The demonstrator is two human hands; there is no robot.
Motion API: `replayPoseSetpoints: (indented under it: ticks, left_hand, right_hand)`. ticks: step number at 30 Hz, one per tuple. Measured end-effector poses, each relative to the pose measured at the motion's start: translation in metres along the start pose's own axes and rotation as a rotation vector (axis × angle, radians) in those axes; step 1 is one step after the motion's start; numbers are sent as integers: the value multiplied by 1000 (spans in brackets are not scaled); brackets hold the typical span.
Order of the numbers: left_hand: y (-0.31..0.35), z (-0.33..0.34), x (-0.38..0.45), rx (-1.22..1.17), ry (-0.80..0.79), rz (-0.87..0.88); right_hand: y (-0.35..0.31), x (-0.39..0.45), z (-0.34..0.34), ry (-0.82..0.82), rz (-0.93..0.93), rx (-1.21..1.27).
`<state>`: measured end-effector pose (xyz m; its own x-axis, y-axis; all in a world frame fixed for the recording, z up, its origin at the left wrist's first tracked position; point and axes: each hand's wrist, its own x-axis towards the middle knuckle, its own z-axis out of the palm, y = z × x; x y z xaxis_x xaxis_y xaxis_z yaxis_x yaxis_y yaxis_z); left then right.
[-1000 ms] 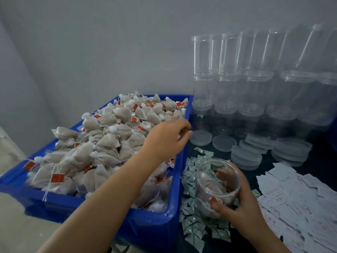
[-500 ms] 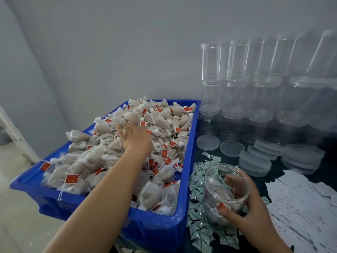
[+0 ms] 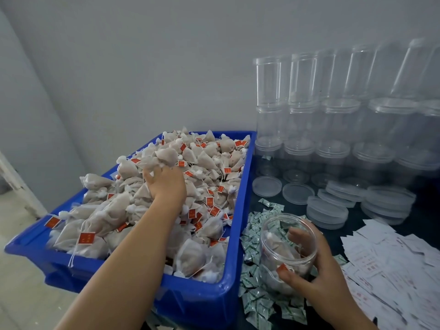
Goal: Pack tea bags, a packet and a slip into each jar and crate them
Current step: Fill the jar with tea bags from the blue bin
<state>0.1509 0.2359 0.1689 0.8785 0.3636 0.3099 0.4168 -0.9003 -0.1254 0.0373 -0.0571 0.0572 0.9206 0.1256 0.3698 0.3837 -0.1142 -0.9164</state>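
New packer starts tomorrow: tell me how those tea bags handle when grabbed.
The tea bags look soft and floppy, slumping in the blue bin. Probably light. Their strings and tags may snag neighbours, so the left hand could lift extras.

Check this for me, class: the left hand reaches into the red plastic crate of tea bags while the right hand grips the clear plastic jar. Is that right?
One detail is wrong: the plastic crate is blue, not red, as the head view shows. The left hand does reach into its tea bags while the right hand grips the clear plastic jar.
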Motion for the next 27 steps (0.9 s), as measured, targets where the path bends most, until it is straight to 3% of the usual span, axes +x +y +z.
replayPoseSetpoints:
  ticks: [12, 27]
  left_hand:
    - [-15, -2, 4, -258, 213, -70]
    - [-1, -31, -10, -791, 605, 75]
  right_hand:
    - [0, 0, 0, 3, 14, -3]
    - [-1, 0, 0, 5, 34, -37]
